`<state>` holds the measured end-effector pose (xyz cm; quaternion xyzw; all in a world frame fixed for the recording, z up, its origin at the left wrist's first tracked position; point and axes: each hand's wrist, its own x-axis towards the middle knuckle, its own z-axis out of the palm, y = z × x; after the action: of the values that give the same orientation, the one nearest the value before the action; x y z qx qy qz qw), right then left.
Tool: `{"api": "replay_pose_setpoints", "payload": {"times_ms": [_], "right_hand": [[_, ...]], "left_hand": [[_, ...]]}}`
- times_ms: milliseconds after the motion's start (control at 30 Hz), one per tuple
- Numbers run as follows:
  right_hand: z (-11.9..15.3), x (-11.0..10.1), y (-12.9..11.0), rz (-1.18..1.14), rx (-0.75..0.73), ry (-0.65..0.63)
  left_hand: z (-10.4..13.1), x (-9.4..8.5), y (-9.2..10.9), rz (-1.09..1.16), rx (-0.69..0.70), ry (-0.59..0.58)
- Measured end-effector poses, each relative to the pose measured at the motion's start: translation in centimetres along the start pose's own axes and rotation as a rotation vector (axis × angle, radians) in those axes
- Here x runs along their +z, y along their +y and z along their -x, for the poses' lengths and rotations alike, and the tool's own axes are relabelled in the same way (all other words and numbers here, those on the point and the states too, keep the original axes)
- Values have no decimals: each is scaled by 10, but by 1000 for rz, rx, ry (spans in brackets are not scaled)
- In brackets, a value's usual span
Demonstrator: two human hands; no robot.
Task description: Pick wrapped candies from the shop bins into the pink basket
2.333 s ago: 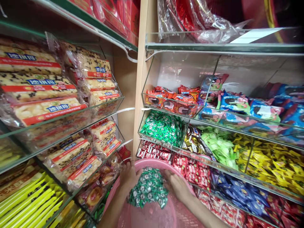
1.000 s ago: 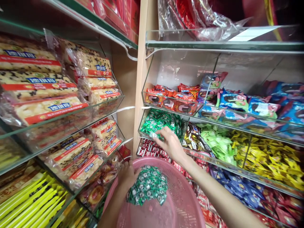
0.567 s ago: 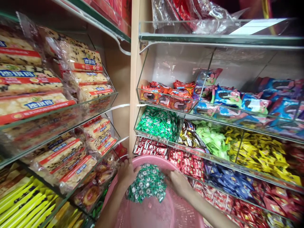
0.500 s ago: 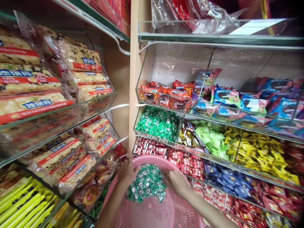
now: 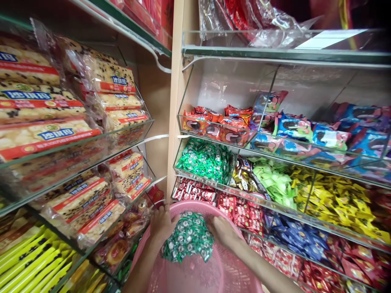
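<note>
A compact bundle of green-wrapped candies (image 5: 189, 238), seemingly in a clear bag, sits at the far side of a pink plastic basket (image 5: 220, 280). My left hand (image 5: 162, 223) is closed at the bundle's upper left edge, its thumb towards the candies and its fingers over the basket rim. On the opposite side, my right hand (image 5: 222, 231) is curled at the upper right edge, fingertips mostly hidden. Behind the basket, loose green candies (image 5: 204, 160) fill a shelf compartment.
Glass shelves (image 5: 275, 55) rise in front on the right, with yellow candies (image 5: 339, 199), pale green candies (image 5: 273, 179) and blue candies (image 5: 295, 236). Packaged puffed-rice bars (image 5: 51, 134) stack on the left shelves. A wooden upright (image 5: 175, 101) divides the two sides.
My right hand has shifted slightly left, closer against the green candies. My left hand and the basket stay almost where they were. The camera view has moved a little.
</note>
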<state>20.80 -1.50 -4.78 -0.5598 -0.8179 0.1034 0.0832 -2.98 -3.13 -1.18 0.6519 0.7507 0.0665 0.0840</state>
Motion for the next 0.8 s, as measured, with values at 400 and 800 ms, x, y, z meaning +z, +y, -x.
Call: {"api": "replay_pose_setpoints", "payload": {"times_ms": [400,800], "right_hand": [[-45,-127,-66,-17,-96,249],[-155,-155,-88,-209,234,267]], "left_hand": [[-2,1,4,-1,20,-12],[-2,6,-10,29,-30,-12]]}}
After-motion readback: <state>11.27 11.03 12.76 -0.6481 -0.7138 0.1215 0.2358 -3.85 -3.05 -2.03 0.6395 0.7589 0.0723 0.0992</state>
